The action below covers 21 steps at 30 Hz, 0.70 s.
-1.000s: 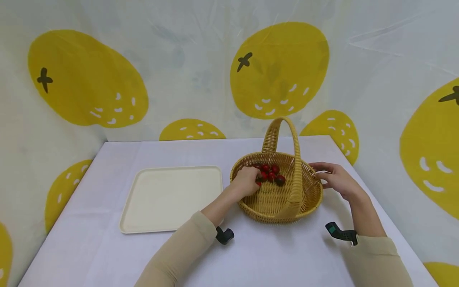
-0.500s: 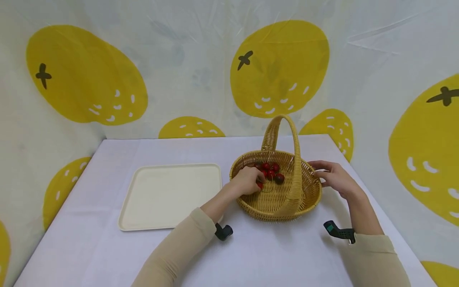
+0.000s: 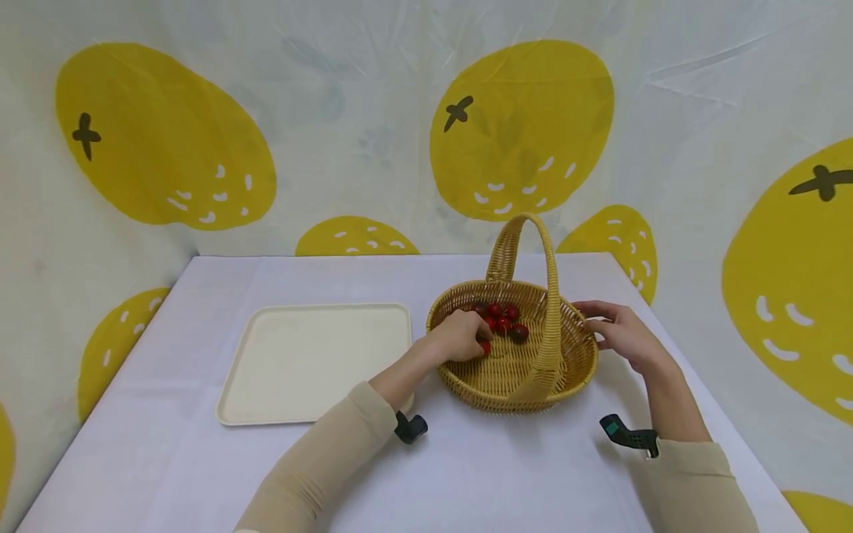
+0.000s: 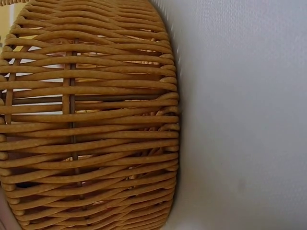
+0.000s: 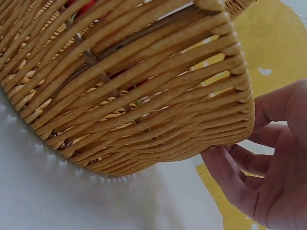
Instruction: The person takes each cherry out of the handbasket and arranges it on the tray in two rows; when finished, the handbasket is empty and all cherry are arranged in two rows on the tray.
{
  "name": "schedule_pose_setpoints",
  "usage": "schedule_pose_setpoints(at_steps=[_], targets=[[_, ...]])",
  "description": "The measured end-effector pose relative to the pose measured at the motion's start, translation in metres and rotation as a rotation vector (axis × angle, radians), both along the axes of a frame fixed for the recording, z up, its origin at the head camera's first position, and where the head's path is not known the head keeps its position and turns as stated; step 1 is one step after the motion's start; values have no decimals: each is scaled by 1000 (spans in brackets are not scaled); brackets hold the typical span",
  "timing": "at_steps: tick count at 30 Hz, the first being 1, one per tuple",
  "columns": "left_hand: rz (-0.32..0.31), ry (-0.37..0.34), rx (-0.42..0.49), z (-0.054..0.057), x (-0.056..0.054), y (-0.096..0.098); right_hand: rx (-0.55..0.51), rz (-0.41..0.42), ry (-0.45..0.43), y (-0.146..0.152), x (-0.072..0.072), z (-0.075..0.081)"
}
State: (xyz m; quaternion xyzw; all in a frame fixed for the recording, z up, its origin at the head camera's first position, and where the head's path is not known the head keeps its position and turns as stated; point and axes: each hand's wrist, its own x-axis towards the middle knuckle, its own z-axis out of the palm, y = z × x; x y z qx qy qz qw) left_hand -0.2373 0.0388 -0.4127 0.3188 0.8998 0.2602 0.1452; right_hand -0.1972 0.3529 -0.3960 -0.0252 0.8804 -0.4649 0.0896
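Observation:
An oval wicker basket [image 3: 493,385] with a tall arched handle stands right of centre on the table. Several dark red cherries [image 3: 519,333] lie in its left back part. My left hand [image 3: 460,337] reaches over the near left rim, its bent fingers pinching a red cherry [image 3: 485,347] that they partly cover. At the basket's right end my right hand [image 3: 623,334] grips the rim; in the right wrist view its fingers and thumb [image 5: 230,182] meet the woven edge. The left wrist view is filled mostly by the basket's outer wall [image 4: 96,129].
To the left of the basket lies a cream rectangular tray [image 3: 320,363], flat on the white tablecloth [image 3: 480,474]. A cloth backdrop [image 3: 373,96] with yellow fruit prints closes off the back and sides. Black wrist devices [image 3: 626,435] jut inward from both wrists.
The left hand has shifted slightly within the basket, and more of the red cherry beneath its fingers shows. The right hand stays at the rim; basket and tray stay put.

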Motion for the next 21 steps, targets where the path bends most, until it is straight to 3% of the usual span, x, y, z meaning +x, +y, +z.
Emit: schedule_pose_setpoints(at_steps=[21], targets=[[-59, -36, 0, -1, 1, 1, -45, 20, 6, 6, -2, -7]])
